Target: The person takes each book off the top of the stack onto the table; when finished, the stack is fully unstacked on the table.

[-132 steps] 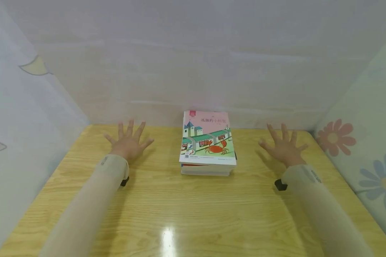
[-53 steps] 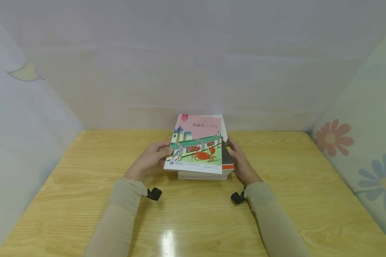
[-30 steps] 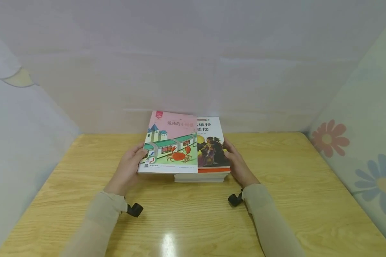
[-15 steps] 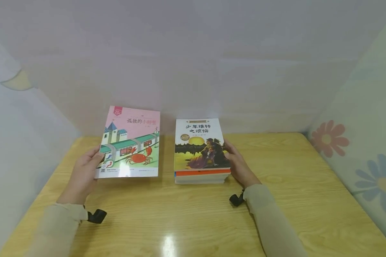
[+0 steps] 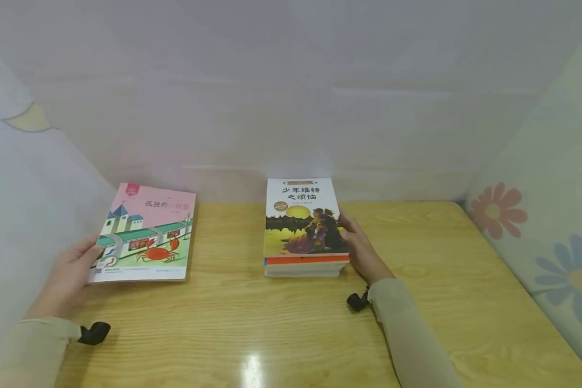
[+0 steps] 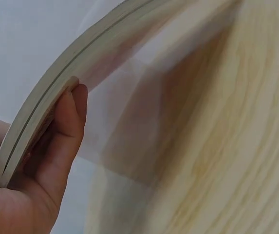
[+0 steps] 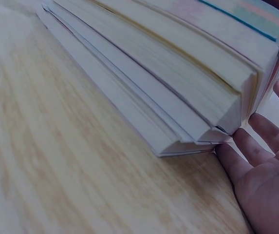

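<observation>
Setting: a small recording booth, not a lived-in room. A light wooden table [image 5: 281, 323] is closed in on three sides by pale cloth sheets [image 5: 281, 108]. Left sheet is printed with a moon [image 5: 29, 118], right sheet with flowers [image 5: 497, 207]. Children's books [image 5: 303, 226] lie on the table. Overhead light glares off the varnish.

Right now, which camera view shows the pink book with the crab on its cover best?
The head view: the pink book shows its whole cover, and the left hand holds its left edge above the table. The left wrist view shows only its page edge. The right wrist view shows none of it.
</observation>
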